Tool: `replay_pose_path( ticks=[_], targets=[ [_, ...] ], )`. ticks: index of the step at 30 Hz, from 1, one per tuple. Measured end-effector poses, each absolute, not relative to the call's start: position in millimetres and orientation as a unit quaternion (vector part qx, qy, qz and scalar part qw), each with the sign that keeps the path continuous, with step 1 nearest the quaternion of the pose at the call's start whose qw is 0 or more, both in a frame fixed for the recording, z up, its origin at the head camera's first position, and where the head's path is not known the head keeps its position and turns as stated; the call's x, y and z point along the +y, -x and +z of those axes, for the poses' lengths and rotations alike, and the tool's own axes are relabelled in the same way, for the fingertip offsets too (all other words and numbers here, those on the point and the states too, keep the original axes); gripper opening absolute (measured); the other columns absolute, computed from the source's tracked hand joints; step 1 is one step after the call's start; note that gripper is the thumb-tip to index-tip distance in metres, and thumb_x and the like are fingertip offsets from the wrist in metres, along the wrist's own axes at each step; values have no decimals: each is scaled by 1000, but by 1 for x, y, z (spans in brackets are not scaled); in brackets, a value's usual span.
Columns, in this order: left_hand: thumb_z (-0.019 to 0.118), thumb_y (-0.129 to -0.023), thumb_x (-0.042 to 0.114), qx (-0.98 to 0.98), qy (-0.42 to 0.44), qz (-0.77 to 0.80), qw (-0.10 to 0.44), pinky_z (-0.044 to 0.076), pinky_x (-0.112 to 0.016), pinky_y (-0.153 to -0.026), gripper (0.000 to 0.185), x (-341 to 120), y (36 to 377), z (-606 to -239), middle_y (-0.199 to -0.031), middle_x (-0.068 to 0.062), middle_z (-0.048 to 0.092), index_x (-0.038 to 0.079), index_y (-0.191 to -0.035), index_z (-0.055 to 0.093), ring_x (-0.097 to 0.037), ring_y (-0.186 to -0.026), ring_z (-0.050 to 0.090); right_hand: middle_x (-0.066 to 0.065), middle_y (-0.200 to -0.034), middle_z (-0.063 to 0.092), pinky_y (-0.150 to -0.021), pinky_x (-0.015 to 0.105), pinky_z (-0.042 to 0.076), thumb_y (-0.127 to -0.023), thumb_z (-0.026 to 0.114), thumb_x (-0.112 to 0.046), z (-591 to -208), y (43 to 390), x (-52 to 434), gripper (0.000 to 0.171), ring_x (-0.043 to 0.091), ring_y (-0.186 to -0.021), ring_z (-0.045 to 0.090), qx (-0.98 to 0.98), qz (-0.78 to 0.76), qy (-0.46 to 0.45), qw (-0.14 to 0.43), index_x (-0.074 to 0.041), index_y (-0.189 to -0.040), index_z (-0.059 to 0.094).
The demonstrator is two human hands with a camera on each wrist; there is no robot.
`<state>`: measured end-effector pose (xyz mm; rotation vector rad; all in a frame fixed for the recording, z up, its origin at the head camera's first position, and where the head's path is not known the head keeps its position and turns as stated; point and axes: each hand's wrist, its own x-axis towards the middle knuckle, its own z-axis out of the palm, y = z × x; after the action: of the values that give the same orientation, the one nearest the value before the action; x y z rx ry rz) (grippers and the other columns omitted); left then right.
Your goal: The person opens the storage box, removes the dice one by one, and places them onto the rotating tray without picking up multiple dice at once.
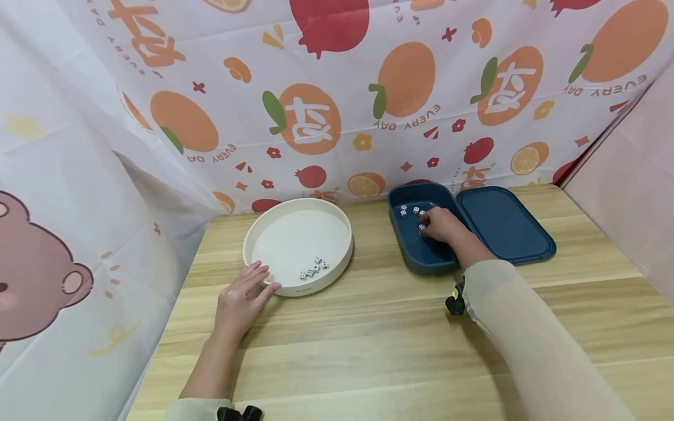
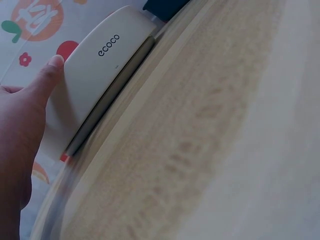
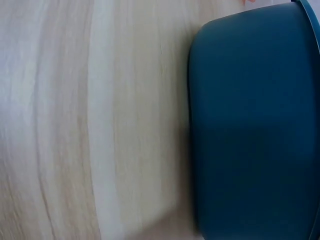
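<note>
A round white tray (image 1: 300, 234) stands on the left of the table, with several white dice (image 1: 316, 268) lying near its front right wall. My left hand (image 1: 239, 301) rests at the tray's front left rim, fingers spread over the edge. In the left wrist view its thumb (image 2: 52, 65) touches the outer wall. My right hand (image 1: 442, 225) reaches into a dark blue rectangular box (image 1: 418, 257), fingers bent down and pinching a white die (image 1: 422, 226). More dice (image 1: 403, 210) lie in the box beyond the fingertips. Only the box's outer side (image 3: 255, 120) shows in the right wrist view.
A dark blue lid (image 1: 505, 225) lies flat to the right of the box, close against it. Behind the wooden table (image 1: 358, 351) hangs a fruit-printed cloth (image 1: 358, 128). Another cloth with a bear print (image 1: 37, 269) hangs at the left.
</note>
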<state>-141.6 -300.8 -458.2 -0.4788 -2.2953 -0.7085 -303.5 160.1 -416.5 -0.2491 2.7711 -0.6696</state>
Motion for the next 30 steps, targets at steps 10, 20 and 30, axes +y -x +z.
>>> replay_pose_path(
  ticks=[10, 20, 30],
  targets=[
    [89, -68, 18, -885, 185, -276, 327, 40, -30, -115, 40, -301, 141, -456, -109, -11, 74, 0, -102, 76, -27, -116, 66, 15, -119, 68, -96, 45, 53, -92, 69, -15, -415, 306, 166, 29, 26, -102, 60, 950, -241, 93, 177, -9, -120, 70],
    [89, -68, 17, -884, 184, -277, 327, 40, -32, -115, 40, -301, 139, -456, -109, -12, 75, -1, -101, 76, -28, -115, 66, 7, -92, 71, -66, 27, 55, -91, 69, -16, -416, 308, 167, 14, 19, -77, 64, 950, -252, 87, 162, -10, -103, 74],
    [89, -69, 18, -887, 178, -275, 324, 39, -30, -115, 40, -300, 145, -454, -109, -12, 74, 0, -102, 76, -28, -116, 65, 8, -87, 70, -70, 32, 56, -93, 63, -19, -413, 315, 171, 22, 19, -74, 65, 954, -254, 109, 117, -7, -110, 69]
  ],
)
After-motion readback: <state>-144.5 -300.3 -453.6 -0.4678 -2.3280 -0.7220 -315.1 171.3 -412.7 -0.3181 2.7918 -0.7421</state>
